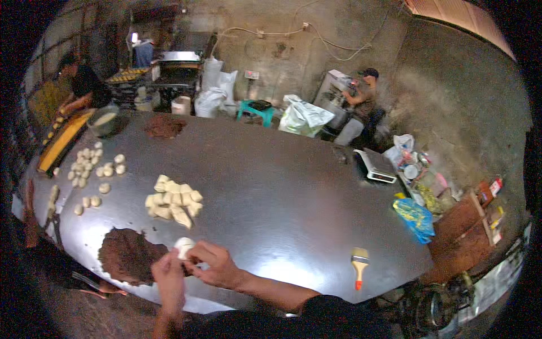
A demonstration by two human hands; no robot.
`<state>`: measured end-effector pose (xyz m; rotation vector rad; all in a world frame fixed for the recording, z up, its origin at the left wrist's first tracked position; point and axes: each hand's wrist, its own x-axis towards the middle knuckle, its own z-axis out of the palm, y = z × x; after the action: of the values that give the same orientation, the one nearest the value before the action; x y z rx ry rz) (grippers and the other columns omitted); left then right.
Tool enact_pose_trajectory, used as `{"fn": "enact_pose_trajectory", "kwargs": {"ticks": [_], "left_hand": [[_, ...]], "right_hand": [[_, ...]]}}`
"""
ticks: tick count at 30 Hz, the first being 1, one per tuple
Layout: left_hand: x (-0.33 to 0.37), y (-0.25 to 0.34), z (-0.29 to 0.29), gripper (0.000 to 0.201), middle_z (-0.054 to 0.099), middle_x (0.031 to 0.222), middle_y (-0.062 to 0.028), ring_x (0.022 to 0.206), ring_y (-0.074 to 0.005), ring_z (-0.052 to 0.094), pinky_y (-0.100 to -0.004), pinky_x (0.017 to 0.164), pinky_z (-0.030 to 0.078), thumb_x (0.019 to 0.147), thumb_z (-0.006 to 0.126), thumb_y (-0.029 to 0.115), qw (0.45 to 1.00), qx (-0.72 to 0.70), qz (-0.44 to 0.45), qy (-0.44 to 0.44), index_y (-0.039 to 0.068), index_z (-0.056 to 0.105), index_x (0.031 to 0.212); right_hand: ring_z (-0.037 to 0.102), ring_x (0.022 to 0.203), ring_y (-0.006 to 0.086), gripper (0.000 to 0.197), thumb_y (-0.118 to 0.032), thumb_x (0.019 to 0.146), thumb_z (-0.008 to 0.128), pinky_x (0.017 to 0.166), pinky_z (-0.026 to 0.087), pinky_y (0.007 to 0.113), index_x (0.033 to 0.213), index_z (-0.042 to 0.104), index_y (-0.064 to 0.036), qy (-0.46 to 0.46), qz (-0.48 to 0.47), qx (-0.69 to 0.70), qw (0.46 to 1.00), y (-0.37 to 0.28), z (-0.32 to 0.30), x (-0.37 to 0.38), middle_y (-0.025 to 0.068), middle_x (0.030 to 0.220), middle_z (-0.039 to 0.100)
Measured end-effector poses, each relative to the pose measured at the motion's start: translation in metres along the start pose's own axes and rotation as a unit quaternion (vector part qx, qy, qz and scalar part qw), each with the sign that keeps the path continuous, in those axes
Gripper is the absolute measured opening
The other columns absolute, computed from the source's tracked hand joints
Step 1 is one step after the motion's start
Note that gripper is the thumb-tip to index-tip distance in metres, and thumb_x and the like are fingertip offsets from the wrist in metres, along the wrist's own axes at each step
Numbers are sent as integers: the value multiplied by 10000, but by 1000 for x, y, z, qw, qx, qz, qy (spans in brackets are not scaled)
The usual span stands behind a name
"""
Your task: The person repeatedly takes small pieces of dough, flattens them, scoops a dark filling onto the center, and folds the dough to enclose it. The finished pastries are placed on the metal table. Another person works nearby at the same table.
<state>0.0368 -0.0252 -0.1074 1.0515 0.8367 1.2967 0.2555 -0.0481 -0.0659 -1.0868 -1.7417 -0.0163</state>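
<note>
Near the front edge of the dark metal table [271,186], my two hands meet around a small white piece of dough [184,246]. My left hand [169,277] holds it from below and the left, fingers closed against it. From the right, my right hand [215,264] pinches at its edge with bent fingers. Just left of my hands spreads a mound of dark brown filling [127,255], partly hidden by my left hand. Beyond it lies a cluster of cut, pale dough pieces [172,199]. Several round dough balls [84,165] sit farther left.
A brush [359,265] lies at the right; a scale [377,166] and blue-yellow bag [415,219] stand beyond. More brown filling [165,126] sits at the far edge. One person [87,87] works by a long yellow tray [65,141]; another [364,101] is beside a machine.
</note>
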Motion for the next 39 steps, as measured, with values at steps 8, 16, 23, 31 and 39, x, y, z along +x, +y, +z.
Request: {"fn": "enact_pose_trajectory", "kwargs": {"ticks": [8,16,23,31,39], "left_hand": [[92,-17,5,315,611,747,-11,686,-93,506,-268,629,439,977,531,231,979,194,11,67,-53,645,901],[140,-59,-61,205,644,826,-59,724,-125,577,-309,650,491,976,500,142,960,278,-15,-40,-1,632,1039],[139,-179,-160,76,618,743,-234,724,-416,624,-435,620,482,828,603,17,888,456,-28,52,6,551,882],[133,-240,-181,341,641,619,-101,446,-156,559,-315,377,428,791,775,325,893,275,-355,-36,44,582,816],[118,-226,-175,427,636,683,-107,538,-214,575,-361,507,449,775,748,449,885,397,-244,22,36,638,782]], "right_hand": [[629,740,256,223,-59,680,762,635,515,368,876,657,-66,-28,22,75,997,34,113,41,83,790,610],[586,889,318,254,-20,677,662,769,482,404,927,657,-65,-120,-27,84,989,79,174,23,135,1009,594],[644,849,279,185,-54,699,674,738,516,387,884,664,-53,-249,20,55,967,97,116,-19,127,1072,641],[636,778,158,80,46,793,640,713,497,272,857,681,19,-209,282,90,932,97,151,-71,105,884,682],[368,1331,351,456,-345,957,422,1098,250,479,1356,495,-136,9,82,180,980,89,203,50,152,1383,475]]}}
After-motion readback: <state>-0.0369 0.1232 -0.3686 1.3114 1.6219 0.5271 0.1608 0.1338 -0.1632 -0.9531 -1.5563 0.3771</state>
